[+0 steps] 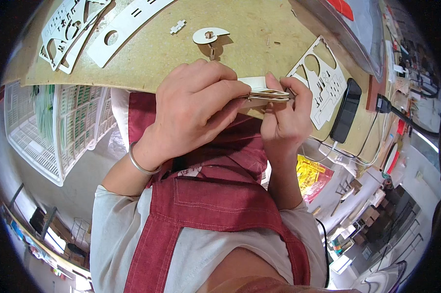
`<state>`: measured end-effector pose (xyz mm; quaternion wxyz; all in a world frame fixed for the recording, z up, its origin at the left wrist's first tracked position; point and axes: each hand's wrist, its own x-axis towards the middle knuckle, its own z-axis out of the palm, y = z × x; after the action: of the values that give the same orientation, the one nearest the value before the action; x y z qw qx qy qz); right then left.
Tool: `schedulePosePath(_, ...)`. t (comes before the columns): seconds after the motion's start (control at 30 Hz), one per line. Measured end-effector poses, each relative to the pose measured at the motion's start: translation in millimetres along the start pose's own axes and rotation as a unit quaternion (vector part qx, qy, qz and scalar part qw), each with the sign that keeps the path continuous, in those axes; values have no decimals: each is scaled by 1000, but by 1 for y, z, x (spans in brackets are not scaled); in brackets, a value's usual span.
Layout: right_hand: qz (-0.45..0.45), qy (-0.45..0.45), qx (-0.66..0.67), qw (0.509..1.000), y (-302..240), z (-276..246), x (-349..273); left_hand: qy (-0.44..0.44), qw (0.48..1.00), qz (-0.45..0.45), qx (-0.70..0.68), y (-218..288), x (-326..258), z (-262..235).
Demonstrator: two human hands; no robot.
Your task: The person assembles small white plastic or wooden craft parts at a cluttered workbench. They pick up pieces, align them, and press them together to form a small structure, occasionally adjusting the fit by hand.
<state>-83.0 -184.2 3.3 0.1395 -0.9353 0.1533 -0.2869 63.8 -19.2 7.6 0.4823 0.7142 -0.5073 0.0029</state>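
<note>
Near the table's front edge, a small assembly of thin, pale wooden pieces (268,93) is held between my two hands, its layers stacked with narrow gaps. My left hand (193,105) grips its left end, fingers curled over the top, a metal bangle at the wrist. On the other end, my right hand (288,117) pinches with thumb and fingers. The left fingers hide part of the assembly. Just beyond lies a pale curved, teardrop-shaped wooden piece (201,36) with a small brown part at its middle. A little notched wooden piece (178,27) rests farther left.
Cut-out wooden sheets (70,29) and a long board with a round hole (132,27) lie at the far left. To the right are another cut-out sheet (325,85) and a black phone (346,111) on a cable. A white plastic crate (59,141) stands below the table's left side.
</note>
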Motion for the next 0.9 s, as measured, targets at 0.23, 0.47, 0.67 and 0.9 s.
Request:
schedulePosePath(0.23,10,-19,3,1000,-3,-5,-2,23,995,-74,-64,9,-15,-17)
schedulePosePath(0.47,11,1,-18,1000,-10,-7,-1,50,998,-47,16,12,-28,-32)
schedulePosePath(0.67,-5,25,-50,998,-9,-4,-3,108,993,44,34,41,1,-36)
schedulePosePath(0.9,-9,42,-57,997,-5,2,-7,155,987,-5,53,47,-23,-52)
